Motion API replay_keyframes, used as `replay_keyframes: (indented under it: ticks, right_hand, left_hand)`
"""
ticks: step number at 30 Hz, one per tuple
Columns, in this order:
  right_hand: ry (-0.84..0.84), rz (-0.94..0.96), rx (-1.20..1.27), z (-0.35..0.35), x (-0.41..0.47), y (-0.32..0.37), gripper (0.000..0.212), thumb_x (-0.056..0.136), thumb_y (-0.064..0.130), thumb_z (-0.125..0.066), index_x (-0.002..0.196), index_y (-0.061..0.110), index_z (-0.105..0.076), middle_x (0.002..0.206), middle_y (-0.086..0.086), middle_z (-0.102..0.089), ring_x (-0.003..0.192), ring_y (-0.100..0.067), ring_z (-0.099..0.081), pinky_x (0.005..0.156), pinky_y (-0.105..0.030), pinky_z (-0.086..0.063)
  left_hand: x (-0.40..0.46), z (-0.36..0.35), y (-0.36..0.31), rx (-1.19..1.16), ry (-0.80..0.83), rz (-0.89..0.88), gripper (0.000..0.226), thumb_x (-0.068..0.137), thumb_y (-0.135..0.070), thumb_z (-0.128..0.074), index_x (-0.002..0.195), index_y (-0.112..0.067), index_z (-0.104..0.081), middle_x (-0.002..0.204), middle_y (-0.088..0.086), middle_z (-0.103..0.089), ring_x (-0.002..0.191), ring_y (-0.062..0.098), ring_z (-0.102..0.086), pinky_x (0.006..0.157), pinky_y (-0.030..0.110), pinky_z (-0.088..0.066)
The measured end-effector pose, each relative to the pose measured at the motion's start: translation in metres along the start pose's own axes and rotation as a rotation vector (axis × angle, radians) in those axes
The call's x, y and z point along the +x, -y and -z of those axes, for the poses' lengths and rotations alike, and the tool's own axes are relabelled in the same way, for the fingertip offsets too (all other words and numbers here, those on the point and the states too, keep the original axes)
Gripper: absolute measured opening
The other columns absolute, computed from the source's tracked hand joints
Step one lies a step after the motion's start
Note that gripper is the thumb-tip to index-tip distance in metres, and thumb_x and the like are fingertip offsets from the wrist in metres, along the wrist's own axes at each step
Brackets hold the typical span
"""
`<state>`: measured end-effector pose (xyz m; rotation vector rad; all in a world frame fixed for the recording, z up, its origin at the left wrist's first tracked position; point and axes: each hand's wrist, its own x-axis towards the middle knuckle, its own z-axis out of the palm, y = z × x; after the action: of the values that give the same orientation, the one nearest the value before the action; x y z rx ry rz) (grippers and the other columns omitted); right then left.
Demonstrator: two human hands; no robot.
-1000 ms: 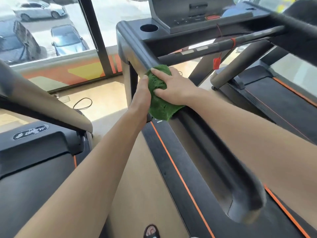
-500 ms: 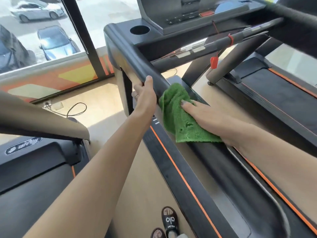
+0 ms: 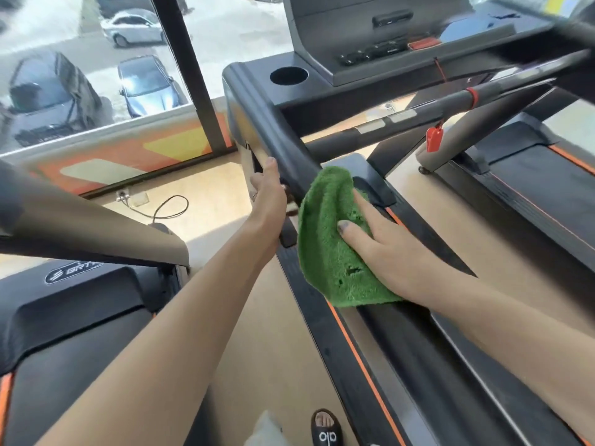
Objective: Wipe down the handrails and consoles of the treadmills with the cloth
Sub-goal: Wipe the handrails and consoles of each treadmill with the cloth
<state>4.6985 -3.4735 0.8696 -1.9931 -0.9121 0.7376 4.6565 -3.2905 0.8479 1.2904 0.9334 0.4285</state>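
A green cloth (image 3: pixel 328 246) is draped over the black left handrail (image 3: pixel 277 130) of the treadmill in front of me. My right hand (image 3: pixel 386 252) lies flat on the cloth with straight, spread fingers and presses it against the rail. Just above the cloth, my left hand (image 3: pixel 270 191) grips the rail from its outer side, thumb on top and fingers hidden underneath. The console (image 3: pixel 370 37), with a row of buttons, rises at the top of the rail.
A cup holder (image 3: pixel 288 75) sits left of the console. A red safety clip (image 3: pixel 434 140) hangs from the crossbar. Other treadmills stand to the left (image 3: pixel 64 300) and right (image 3: pixel 531 188). A cable (image 3: pixel 170 207) lies on the floor by the window. My sandalled foot (image 3: pixel 325 426) is below.
My right hand has slid the cloth down the handrail toward me and flattened on it. My left hand has let go of the cloth and now grips the rail above it.
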Motion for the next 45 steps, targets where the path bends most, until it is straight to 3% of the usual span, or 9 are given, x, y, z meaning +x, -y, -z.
replay_keyframes:
  ticks: [3, 5, 9, 15, 23, 28, 32, 38, 45]
  right_hand:
    - [0.014, 0.133, -0.595, -0.009, 0.005, 0.008, 0.066, 0.104, 0.043, -0.035, 0.162, 0.031, -0.004, 0.169, -0.002, -0.005, 0.152, -0.023, -0.016, 0.119, -0.025, -0.012]
    - [0.012, 0.303, -1.026, -0.02, 0.026, 0.02, 0.067, 0.098, 0.041, -0.028, 0.161, 0.026, -0.012, 0.168, -0.011, 0.011, 0.154, -0.036, 0.007, 0.126, -0.045, -0.001]
    - [0.226, 0.284, -1.458, -0.036, 0.1, 0.059, 0.057, 0.096, 0.042, -0.043, 0.15, 0.023, -0.045, 0.169, -0.009, 0.003, 0.153, -0.037, 0.016, 0.121, -0.062, 0.0]
    - [0.269, 0.264, -2.048, -0.074, 0.191, 0.089, 0.072, 0.1, 0.059, -0.032, 0.158, 0.017, -0.025, 0.167, -0.017, -0.009, 0.154, -0.041, 0.005, 0.118, -0.068, 0.0]
    - [0.276, 0.346, -1.816, -0.06, 0.138, 0.059, 0.057, 0.099, 0.046, -0.039, 0.148, 0.018, -0.049, 0.166, -0.015, -0.019, 0.155, -0.034, 0.001, 0.118, -0.063, 0.014]
    - [-0.072, 0.161, -1.013, -0.042, 0.196, 0.083, 0.06, 0.095, 0.039, -0.043, 0.154, 0.042, -0.03, 0.169, 0.0, -0.001, 0.153, -0.034, -0.011, 0.118, -0.054, -0.027]
    - [-0.251, -0.005, -0.676, -0.03, 0.219, 0.075, 0.057, 0.101, 0.048, -0.036, 0.155, 0.046, -0.022, 0.152, -0.008, -0.039, 0.127, -0.04, -0.049, 0.098, -0.04, -0.039]
    - [-0.303, -0.103, -0.655, -0.039, 0.213, 0.072, 0.053, 0.104, 0.047, -0.033, 0.149, 0.018, -0.033, 0.13, -0.013, -0.053, 0.118, -0.037, -0.053, 0.09, -0.042, -0.038]
    - [-0.137, 0.016, -1.198, -0.06, 0.186, 0.055, 0.068, 0.099, 0.033, -0.001, 0.156, -0.005, -0.001, 0.161, -0.036, -0.004, 0.147, -0.053, -0.013, 0.119, -0.058, -0.018]
  left_hand:
    - [0.018, 0.014, -0.001, -0.095, -0.012, 0.054, 0.057, 0.103, -0.061, -0.027, 0.1, -0.011, -0.054, 0.088, 0.004, -0.055, 0.079, 0.016, -0.056, 0.069, 0.031, -0.048]
    - [0.032, 0.026, 0.0, -0.155, 0.005, 0.082, 0.061, 0.103, -0.061, -0.027, 0.095, -0.011, -0.06, 0.089, 0.006, -0.058, 0.085, 0.02, -0.059, 0.074, 0.036, -0.054]
    - [0.053, 0.049, -0.005, -0.176, -0.021, 0.077, 0.06, 0.106, -0.055, -0.026, 0.103, -0.009, -0.064, 0.104, 0.01, -0.066, 0.099, 0.022, -0.064, 0.094, 0.038, -0.055]
    - [0.09, 0.082, -0.015, -0.125, -0.076, 0.041, 0.051, 0.106, -0.053, -0.027, 0.1, -0.016, -0.061, 0.104, 0.007, -0.063, 0.105, 0.02, -0.062, 0.104, 0.04, -0.049]
    - [0.128, 0.076, -0.035, 0.007, 0.064, -0.052, 0.043, 0.105, -0.053, -0.03, 0.117, -0.019, -0.053, 0.11, 0.0, -0.059, 0.105, 0.015, -0.055, 0.099, 0.033, -0.041]
    - [0.149, 0.054, -0.063, 0.166, 0.084, -0.264, 0.036, 0.086, -0.068, -0.03, 0.092, -0.048, -0.059, 0.129, -0.002, -0.059, 0.124, 0.019, -0.053, 0.112, 0.045, -0.036]
    - [0.147, 0.034, -0.093, 0.294, 0.149, -0.477, 0.048, 0.107, -0.045, -0.023, 0.151, -0.032, -0.038, 0.16, -0.003, -0.031, 0.147, 0.013, -0.025, 0.122, 0.035, -0.015]
    - [0.161, 0.019, -0.106, 0.492, 0.28, -0.419, 0.03, 0.109, -0.04, -0.02, 0.119, -0.026, -0.045, 0.126, -0.006, -0.044, 0.13, 0.02, -0.039, 0.12, 0.045, -0.023]
    - [0.188, 0.035, -0.108, 0.592, 0.349, -0.542, 0.052, 0.11, -0.039, -0.015, 0.157, -0.024, -0.031, 0.164, -0.005, -0.027, 0.151, 0.01, -0.018, 0.125, 0.033, -0.007]
